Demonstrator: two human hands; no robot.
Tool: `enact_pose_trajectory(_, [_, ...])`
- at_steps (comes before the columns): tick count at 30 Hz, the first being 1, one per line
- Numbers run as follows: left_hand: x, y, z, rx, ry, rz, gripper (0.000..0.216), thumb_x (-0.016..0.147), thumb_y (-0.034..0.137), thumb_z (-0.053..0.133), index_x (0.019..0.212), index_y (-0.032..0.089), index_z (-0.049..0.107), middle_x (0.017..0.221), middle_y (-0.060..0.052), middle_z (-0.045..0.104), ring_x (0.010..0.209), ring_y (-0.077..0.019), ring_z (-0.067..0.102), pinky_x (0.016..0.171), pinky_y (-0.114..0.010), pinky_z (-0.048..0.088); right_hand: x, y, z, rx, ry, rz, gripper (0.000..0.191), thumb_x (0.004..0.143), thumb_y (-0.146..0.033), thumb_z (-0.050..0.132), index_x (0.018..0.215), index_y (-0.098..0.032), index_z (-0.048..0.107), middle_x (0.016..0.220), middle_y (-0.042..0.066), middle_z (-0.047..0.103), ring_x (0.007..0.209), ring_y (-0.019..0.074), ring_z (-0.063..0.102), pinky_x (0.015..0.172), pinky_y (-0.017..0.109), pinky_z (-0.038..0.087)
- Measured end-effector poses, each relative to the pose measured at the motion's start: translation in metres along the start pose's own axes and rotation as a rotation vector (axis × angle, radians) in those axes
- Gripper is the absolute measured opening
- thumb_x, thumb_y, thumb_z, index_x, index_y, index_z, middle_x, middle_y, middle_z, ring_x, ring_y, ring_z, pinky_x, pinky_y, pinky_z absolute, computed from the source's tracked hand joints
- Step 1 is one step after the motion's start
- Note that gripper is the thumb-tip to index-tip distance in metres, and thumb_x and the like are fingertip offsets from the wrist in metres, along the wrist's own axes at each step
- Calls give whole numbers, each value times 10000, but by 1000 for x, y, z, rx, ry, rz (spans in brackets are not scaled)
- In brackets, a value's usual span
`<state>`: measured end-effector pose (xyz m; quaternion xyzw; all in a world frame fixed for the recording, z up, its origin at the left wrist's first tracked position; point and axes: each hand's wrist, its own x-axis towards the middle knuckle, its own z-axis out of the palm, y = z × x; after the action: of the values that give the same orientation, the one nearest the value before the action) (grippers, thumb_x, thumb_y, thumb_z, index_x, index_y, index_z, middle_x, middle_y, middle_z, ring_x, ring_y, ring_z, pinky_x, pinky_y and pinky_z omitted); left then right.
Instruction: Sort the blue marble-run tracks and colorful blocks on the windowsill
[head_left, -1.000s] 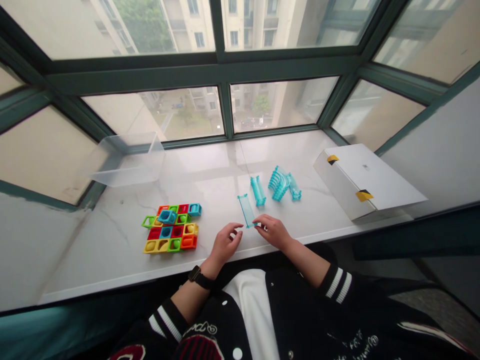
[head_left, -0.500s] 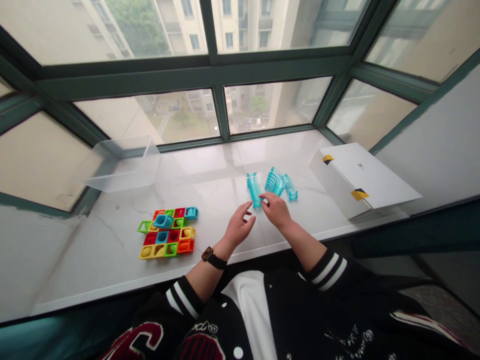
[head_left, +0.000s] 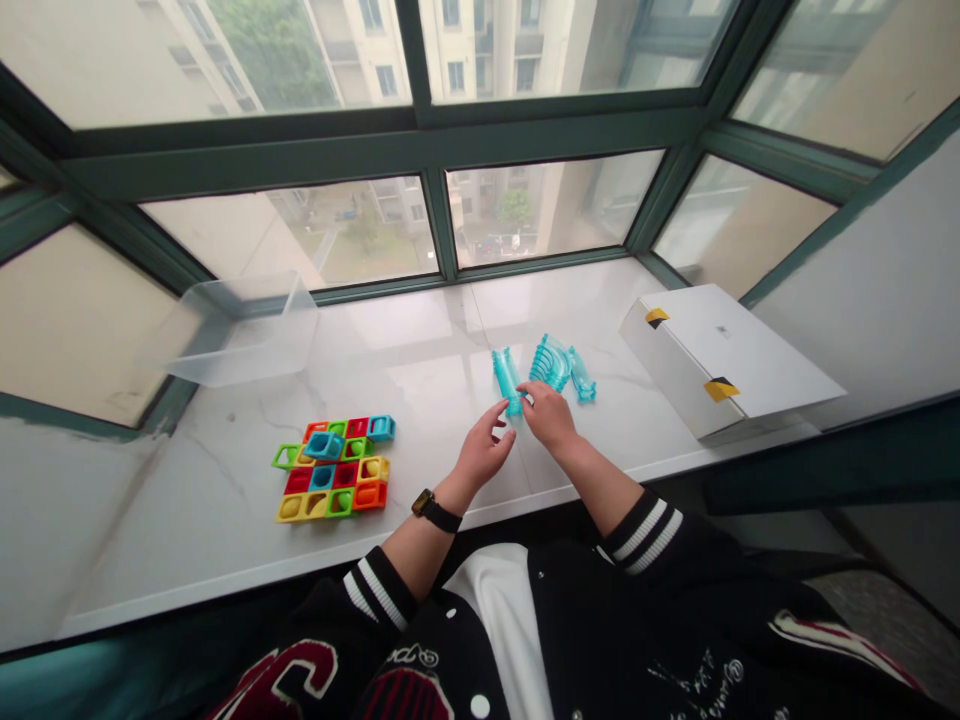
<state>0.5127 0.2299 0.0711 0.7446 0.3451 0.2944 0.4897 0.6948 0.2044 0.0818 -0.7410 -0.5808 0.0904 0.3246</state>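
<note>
On the pale ledge [head_left: 420, 390] below the windows [head_left: 555, 215], a straight teal track stack [head_left: 505, 368] lies between the block cluster [head_left: 343, 478] and the curved teal pieces [head_left: 550, 362]; the left hand [head_left: 484, 452] has bent fingers at the stack's near end, the right hand [head_left: 549, 414] its fingertips at that end's right side; whether either actually grasps it, I cannot tell; a clear bin [head_left: 259, 345] stands far left, a white box [head_left: 742, 350] to the right
</note>
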Motion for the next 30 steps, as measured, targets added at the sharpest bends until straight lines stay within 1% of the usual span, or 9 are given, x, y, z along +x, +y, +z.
enact_pose_trajectory(8, [1,-2,2,-3,-27,-35,593,921,224,633,1506,274,552,1547,-94,584,1122,-216,676,788,-323,626,-1,2,2,-42,-25,15,288,978,-110,552,1189,-201,726,1221,98,752,1152,256,686,994,372,536])
enact_pose_trajectory(14, [0,-7,5,-5,-27,-36,598,916,232,643,1506,277,549,1566,-100,565,1114,-217,674,767,-316,625,-2,4,0,-48,-30,4,281,984,-110,556,1182,-204,730,1217,94,753,1144,247,690,1005,360,531])
enact_pose_trajectory(18, [0,-9,6,-6,-30,-36,591,916,230,643,1499,270,551,1580,-111,548,1118,-219,670,777,-325,627,-2,5,1,-54,-30,-9,282,989,-119,557,1193,-206,731,1218,97,752,1137,245,693,998,366,539])
enact_pose_trajectory(25, [0,-9,5,-12,-17,-21,566,921,232,651,1480,284,573,1540,-105,585,1114,-219,674,783,-333,638,-3,7,1,-49,-30,-28,282,989,-126,568,1204,-213,728,1226,93,748,1118,256,700,959,375,558])
enact_pose_trajectory(30, [0,-10,5,-3,-16,-17,565,921,218,648,1478,275,571,1555,-109,572,1108,-217,676,783,-333,638,-4,7,0,-49,-30,-31,285,991,-141,568,1212,-218,731,1235,93,744,1108,253,703,944,365,567])
